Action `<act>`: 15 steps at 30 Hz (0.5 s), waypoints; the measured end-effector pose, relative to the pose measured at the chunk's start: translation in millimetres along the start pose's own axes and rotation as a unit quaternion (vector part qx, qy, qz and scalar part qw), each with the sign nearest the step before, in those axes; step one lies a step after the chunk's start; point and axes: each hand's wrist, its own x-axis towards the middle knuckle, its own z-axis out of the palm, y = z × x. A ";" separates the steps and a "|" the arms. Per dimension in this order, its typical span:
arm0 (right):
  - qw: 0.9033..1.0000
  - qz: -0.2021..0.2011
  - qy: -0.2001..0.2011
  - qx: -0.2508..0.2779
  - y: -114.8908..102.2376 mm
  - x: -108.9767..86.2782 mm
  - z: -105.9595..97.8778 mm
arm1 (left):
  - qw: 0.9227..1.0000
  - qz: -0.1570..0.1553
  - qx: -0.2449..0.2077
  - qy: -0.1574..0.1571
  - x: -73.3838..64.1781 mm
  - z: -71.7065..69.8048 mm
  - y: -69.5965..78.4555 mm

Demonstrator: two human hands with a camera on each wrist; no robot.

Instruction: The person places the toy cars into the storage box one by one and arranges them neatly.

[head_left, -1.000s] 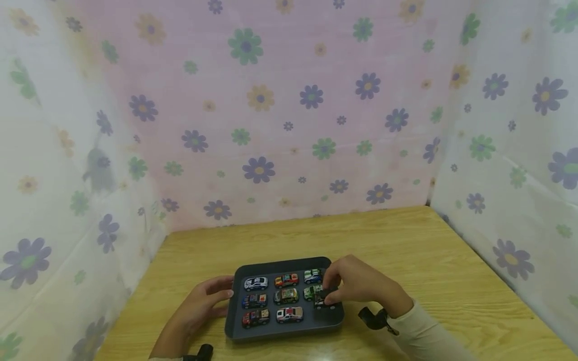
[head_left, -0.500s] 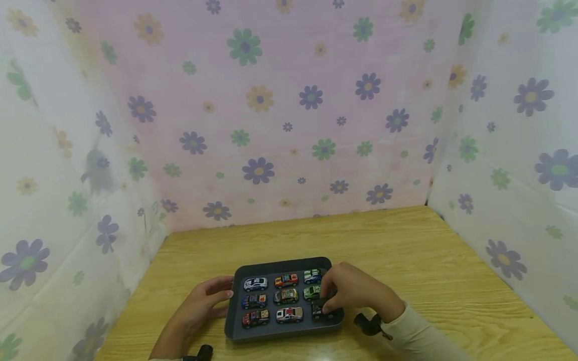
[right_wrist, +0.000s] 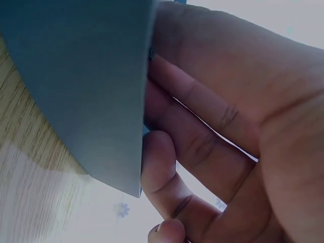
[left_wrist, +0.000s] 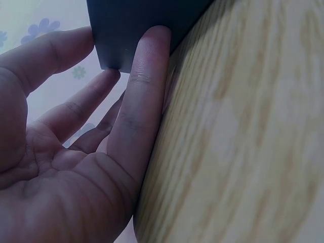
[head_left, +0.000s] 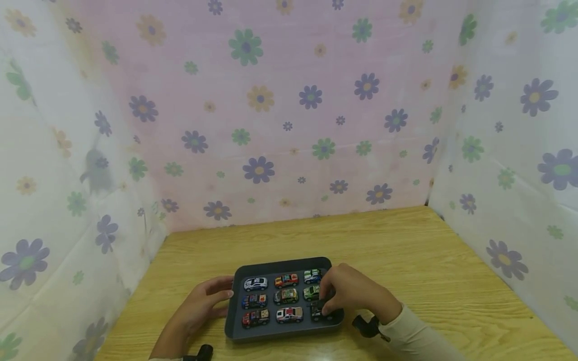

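Observation:
A dark grey tray (head_left: 284, 335) holds rows of small toy cars. My right hand (head_left: 356, 293) reaches over the tray's right side and pinches a black toy car (head_left: 317, 312) at the near right corner, partly hidden by the fingers. Just beyond it sits a green toy car (head_left: 311, 292). To its left is a white and red toy car (head_left: 289, 315). My left hand (head_left: 203, 306) rests at the left side of the tray; in the left wrist view its fairly straight fingers (left_wrist: 147, 76) touch the tray's outer wall (left_wrist: 126, 30).
The tray stands on a wood-grain table (head_left: 384, 235). Flower-patterned cloth (head_left: 289, 150) rises behind the table and on both sides. Other toy cars lie in the tray, among them a white and blue one (head_left: 255, 284) and a red and black one (head_left: 255, 318).
My right hand has brought the black toy car slightly down and toward the near right corner, beside the white and red one. The left hand has stayed put.

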 end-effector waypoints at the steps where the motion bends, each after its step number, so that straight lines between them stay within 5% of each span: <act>1: 1.000 0.000 0.000 -0.002 0.4 0.1 1.2 | 1.000 0.002 0.001 -0.001 -0.5 -0.1 -0.4; 15: 1.000 0.015 0.017 -0.006 -0.6 -9.4 6.7 | 1.000 0.009 0.003 0.002 -2.5 3.1 -6.7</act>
